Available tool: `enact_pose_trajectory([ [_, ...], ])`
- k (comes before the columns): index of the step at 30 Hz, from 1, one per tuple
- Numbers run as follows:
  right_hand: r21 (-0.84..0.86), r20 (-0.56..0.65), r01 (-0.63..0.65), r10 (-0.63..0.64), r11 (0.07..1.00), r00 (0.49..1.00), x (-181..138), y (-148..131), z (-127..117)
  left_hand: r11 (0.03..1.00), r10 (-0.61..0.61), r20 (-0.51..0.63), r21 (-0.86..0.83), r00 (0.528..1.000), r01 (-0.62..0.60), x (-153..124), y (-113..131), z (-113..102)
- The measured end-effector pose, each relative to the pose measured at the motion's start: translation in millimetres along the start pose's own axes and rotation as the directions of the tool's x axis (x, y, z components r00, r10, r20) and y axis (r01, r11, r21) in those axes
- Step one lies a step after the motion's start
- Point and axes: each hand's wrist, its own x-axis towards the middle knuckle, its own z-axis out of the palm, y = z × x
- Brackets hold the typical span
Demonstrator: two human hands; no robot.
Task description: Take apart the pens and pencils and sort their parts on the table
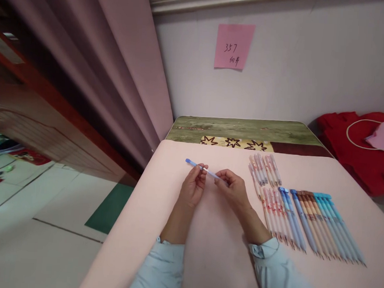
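Observation:
Above the pink mat (pixel 171 195), a slim blue pen (pixel 192 163) spans both my hands, slanting down to the right. My left hand (pixel 193 188) pinches its darker blue upper part, with the blue end sticking out to the left. My right hand (pixel 235 190) grips the pale lower barrel, and the fingers hide its tip. Between the hands a short white section shows; whether the two parts are joined there I cannot tell. To the right lie rows of pens: red-patterned ones (pixel 274 211), blue ones (pixel 293 219), brown ones (pixel 313 218) and turquoise ones (pixel 339 224).
Smaller clear-ended pens (pixel 265 169) lie behind the rows. A green wood-patterned tabletop (pixel 245 128) shows past the mat, against the wall. A pink note (pixel 234 46) hangs there. Red cloth (pixel 352 146) sits at the right, a mauve curtain (pixel 125 60) at the left.

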Motion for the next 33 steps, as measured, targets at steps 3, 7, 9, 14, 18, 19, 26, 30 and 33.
enact_pose_trajectory([
  [3,-0.067,-0.077,-0.001,-0.004,0.998,0.997,0,-1,-3,0.999,-0.019,-0.010,-0.045,1.000,0.018,0,1,1],
  [7,-0.121,-0.082,0.010,-0.020,0.993,0.996,-1,-2,-5,0.999,-0.015,-0.001,-0.045,1.000,0.015,0,1,1],
  [9,-0.129,-0.068,0.016,-0.025,0.992,0.997,-2,-3,-5,0.999,-0.011,0.013,-0.034,1.000,0.011,0,1,1],
  [14,-0.108,-0.026,0.037,-0.040,0.993,0.999,-3,-4,-3,1.000,0.000,0.052,0.014,0.999,-0.001,1,-2,-3],
  [18,-0.122,-0.025,0.036,-0.039,0.992,0.999,-2,-3,-1,0.997,0.025,0.103,0.066,0.994,-0.032,2,-5,-7],
  [19,-0.124,-0.024,0.034,-0.037,0.992,0.999,-2,-2,-1,0.996,0.033,0.116,0.080,0.993,-0.043,2,-6,-7],
  [26,-0.141,-0.042,0.025,-0.031,0.990,0.999,-2,-1,1,0.985,0.050,0.155,0.156,0.987,-0.075,1,-9,-8],
  [30,-0.110,-0.039,0.037,-0.042,0.993,0.998,-4,-3,6,0.978,0.058,0.153,0.192,0.986,-0.087,-1,-10,-5],
  [33,-0.032,-0.082,0.029,-0.031,0.999,0.996,-5,-5,10,0.969,0.083,0.161,0.217,0.983,-0.117,-3,-10,-2],
])
